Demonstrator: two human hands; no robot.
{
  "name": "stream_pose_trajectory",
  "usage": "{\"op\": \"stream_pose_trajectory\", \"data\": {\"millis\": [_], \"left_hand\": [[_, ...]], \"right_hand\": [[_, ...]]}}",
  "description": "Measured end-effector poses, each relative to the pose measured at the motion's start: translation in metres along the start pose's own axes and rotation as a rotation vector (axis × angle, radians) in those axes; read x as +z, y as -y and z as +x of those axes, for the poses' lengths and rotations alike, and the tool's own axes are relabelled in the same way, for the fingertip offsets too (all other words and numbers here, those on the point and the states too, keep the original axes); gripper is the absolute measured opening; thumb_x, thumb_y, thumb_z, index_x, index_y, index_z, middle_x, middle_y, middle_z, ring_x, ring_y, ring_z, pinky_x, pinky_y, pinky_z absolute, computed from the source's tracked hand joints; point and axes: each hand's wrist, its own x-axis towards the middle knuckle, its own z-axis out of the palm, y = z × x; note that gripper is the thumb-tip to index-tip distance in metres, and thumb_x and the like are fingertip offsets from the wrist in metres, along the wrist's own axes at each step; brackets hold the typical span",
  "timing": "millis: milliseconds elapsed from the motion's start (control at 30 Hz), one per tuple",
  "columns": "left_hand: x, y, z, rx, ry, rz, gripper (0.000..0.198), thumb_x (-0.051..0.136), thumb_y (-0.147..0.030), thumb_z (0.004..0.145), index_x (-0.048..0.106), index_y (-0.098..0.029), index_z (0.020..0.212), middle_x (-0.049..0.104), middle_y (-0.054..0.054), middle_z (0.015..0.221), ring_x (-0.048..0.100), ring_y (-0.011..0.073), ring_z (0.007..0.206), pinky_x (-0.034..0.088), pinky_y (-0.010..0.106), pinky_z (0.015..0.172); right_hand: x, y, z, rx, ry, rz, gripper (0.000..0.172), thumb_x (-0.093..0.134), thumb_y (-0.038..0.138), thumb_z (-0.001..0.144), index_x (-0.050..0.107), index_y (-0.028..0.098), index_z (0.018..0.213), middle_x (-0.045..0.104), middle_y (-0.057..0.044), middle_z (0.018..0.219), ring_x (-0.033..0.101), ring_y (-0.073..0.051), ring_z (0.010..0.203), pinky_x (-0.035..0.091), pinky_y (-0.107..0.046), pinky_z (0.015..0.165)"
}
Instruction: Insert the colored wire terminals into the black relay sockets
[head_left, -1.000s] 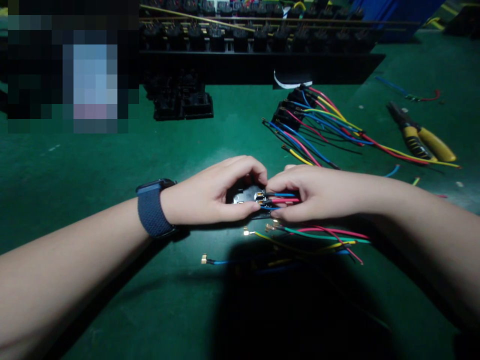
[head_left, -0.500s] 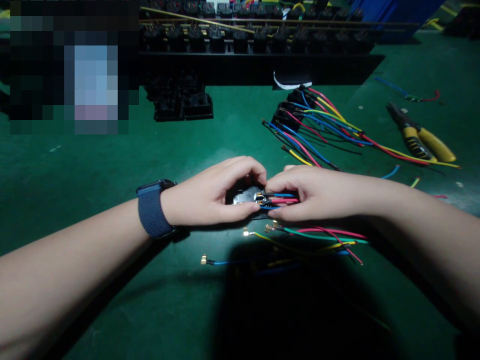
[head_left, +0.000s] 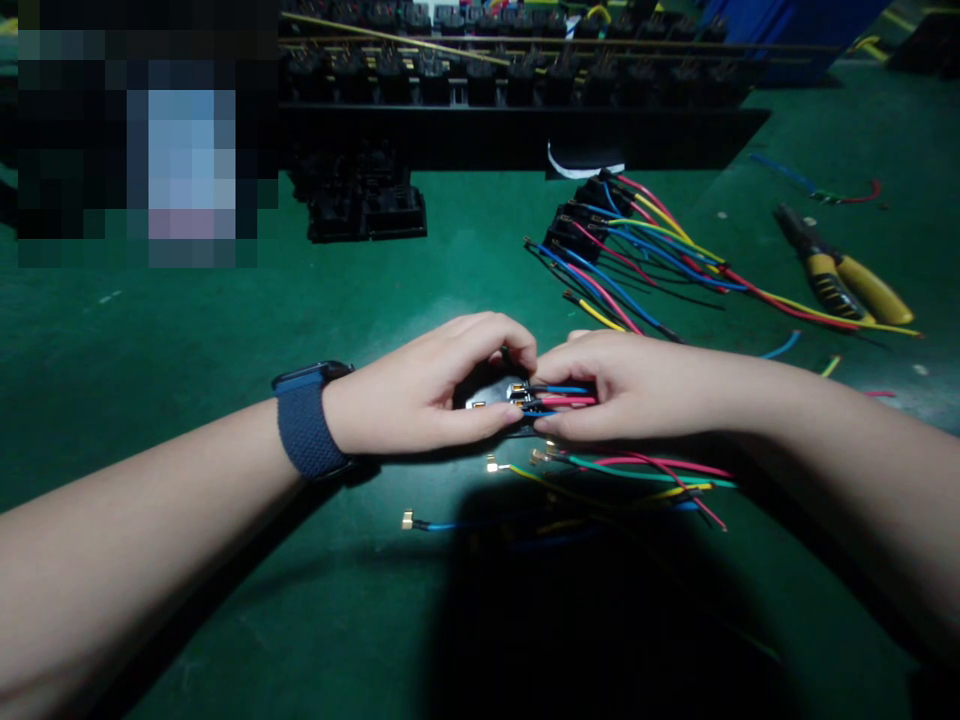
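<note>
Between my hands is a small black plastic housing [head_left: 491, 393] with brass contacts in it. My left hand [head_left: 457, 380], a watch on its wrist, is closed around the housing's left side, thumb along the near edge. Blue and red wires [head_left: 566, 401] run from the housing toward my right palm. My right hand [head_left: 600, 385] grips the right side, its thumb by the near corner; its far fingers are hidden. Just below lie loose wires [head_left: 637, 463] with brass terminals, and a blue wire [head_left: 442, 525] lies farther left.
Wired black housings [head_left: 574, 232] lie beyond my hands, with yellow-handled pliers [head_left: 847, 275] to their right. Black plastic parts [head_left: 367, 208] sit at the back left. A long black rack [head_left: 525, 135] with rows of parts spans the back, beside a blue bin [head_left: 795, 40].
My left fingertips have shifted very slightly right over the housing. Otherwise both hands keep their hold and the things around them stay put.
</note>
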Motion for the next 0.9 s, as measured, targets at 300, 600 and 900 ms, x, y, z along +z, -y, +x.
{"op": "stream_pose_trajectory", "data": {"millis": [300,600,900], "left_hand": [[-0.0012,0.0002,-0.0001,-0.004,-0.001,0.002,0.029,0.061,-0.030,0.083,0.051,-0.016,0.106,0.058,0.006,0.103,0.056,0.0155,0.093,0.045,0.026,0.084],[0.0004,-0.0003,0.0008,-0.013,-0.002,-0.002,0.028,0.061,-0.031,0.083,0.051,-0.016,0.105,0.059,0.006,0.102,0.056,0.0158,0.092,0.045,0.027,0.083],[-0.0008,-0.0007,0.0007,-0.021,0.000,0.000,0.027,0.060,-0.030,0.083,0.051,-0.016,0.104,0.059,0.006,0.102,0.056,0.0162,0.091,0.045,0.028,0.083]], "right_hand": [[-0.0002,-0.0007,-0.0003,-0.003,0.001,-0.007,0.016,0.053,0.031,0.082,0.057,0.018,0.074,0.049,0.003,0.064,0.044,-0.013,0.065,0.028,-0.024,0.057],[0.0012,-0.0034,-0.0001,0.003,0.003,0.013,0.021,0.052,0.035,0.082,0.051,0.018,0.070,0.045,0.004,0.062,0.042,-0.012,0.064,0.028,-0.023,0.057],[0.0038,0.0004,0.0004,0.030,-0.046,-0.041,0.019,0.053,0.033,0.081,0.052,0.019,0.067,0.047,0.003,0.060,0.045,-0.013,0.064,0.026,-0.024,0.056]]}}
